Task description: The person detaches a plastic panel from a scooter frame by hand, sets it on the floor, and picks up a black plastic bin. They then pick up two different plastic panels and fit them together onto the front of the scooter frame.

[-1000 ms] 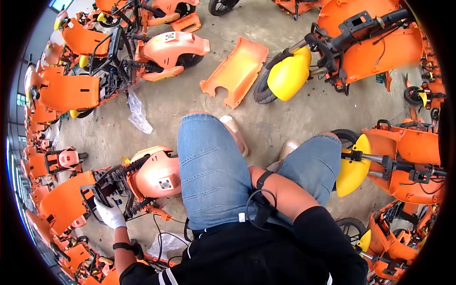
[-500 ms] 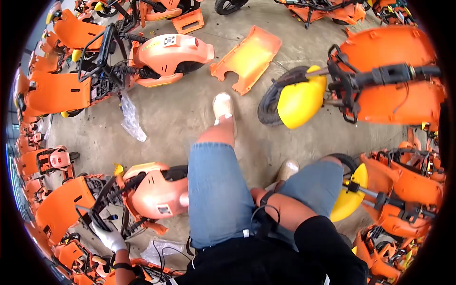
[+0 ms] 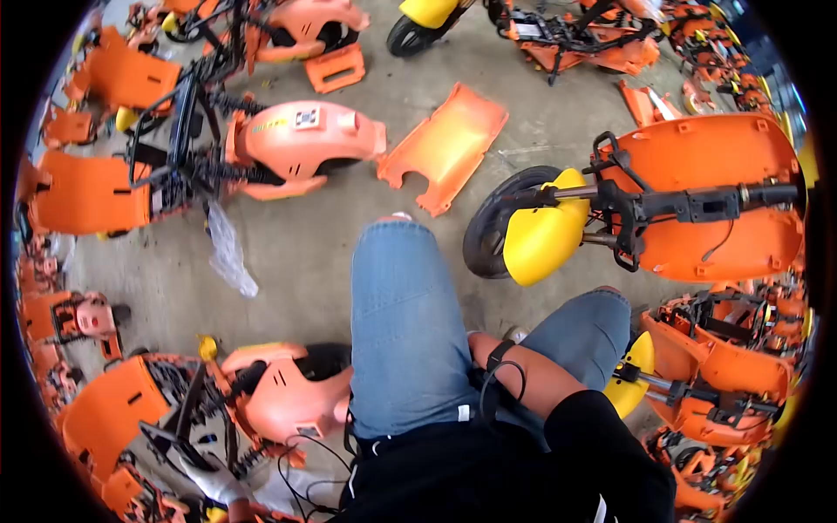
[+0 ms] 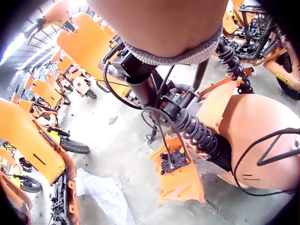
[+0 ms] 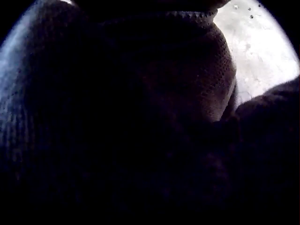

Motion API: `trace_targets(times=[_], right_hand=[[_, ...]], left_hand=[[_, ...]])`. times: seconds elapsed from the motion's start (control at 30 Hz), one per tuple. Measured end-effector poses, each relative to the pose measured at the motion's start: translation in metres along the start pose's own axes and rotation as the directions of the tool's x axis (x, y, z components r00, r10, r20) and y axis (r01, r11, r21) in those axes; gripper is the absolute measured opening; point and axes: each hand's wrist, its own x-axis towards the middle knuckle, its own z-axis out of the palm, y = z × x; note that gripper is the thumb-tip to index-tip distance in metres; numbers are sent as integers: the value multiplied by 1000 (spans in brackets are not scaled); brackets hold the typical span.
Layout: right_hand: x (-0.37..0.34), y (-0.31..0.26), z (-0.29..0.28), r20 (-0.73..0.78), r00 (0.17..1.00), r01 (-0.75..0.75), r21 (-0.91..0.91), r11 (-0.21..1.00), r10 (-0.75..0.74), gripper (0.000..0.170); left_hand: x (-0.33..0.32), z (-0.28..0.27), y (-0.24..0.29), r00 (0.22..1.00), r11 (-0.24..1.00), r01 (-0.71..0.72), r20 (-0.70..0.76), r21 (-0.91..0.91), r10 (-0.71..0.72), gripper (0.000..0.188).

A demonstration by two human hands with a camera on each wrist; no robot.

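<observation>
My left hand [image 3: 212, 479], in a white glove, grips the black metal frame [image 3: 181, 405] of an orange scooter [image 3: 288, 401] at the lower left. In the left wrist view the glove cuff [image 4: 176, 57] lies over a black tube [image 4: 143, 89], and my fingers are hidden. Below that tube are a coil spring shock absorber [image 4: 199, 133] and loose black cables. My right forearm [image 3: 532, 375] reaches down between my thighs, with the hand hidden from the head view. Dark, perforated glove fabric [image 5: 201, 77] fills much of the right wrist view.
Another orange scooter [image 3: 305, 144] stands ahead on the left, and one with a yellow front fender [image 3: 547, 240] ahead on the right. A detached orange panel [image 3: 449, 144] lies on the concrete floor between them. Clear plastic wrap [image 3: 228, 248] lies nearby. More scooters line both sides.
The scooters ahead, and the one at my left hand, now sit lower in the head view. My left foot swung forward, then went back under the knee. The left hand stays at the black frame.
</observation>
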Motion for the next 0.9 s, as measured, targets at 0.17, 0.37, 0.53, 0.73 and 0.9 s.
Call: trace_targets(times=[0.17,0.37,0.53,0.73,0.9], right_hand=[[-3,10,2,-35,999,6,9,1000,-6,31],[-26,21,-47,-152,988,8,-73,997,-19,32],[-163,36,-113,-554,833,-69,-117,991,-8,32],[-254,76,-111,-782,623,57,-1,998,-37,33],[-280,73,-113,-815,573,56,-69,996,-89,28]], left_hand=[[-1,-9,12,1000,999,-1,15,49,0,61],[23,13,106,953,900,-150,-303,-408,21,61],[103,-15,368,898,511,-416,-249,-752,364,61],[156,-21,715,713,95,-1,66,-995,698,47],[67,198,860,669,590,-203,329,-782,667,31]])
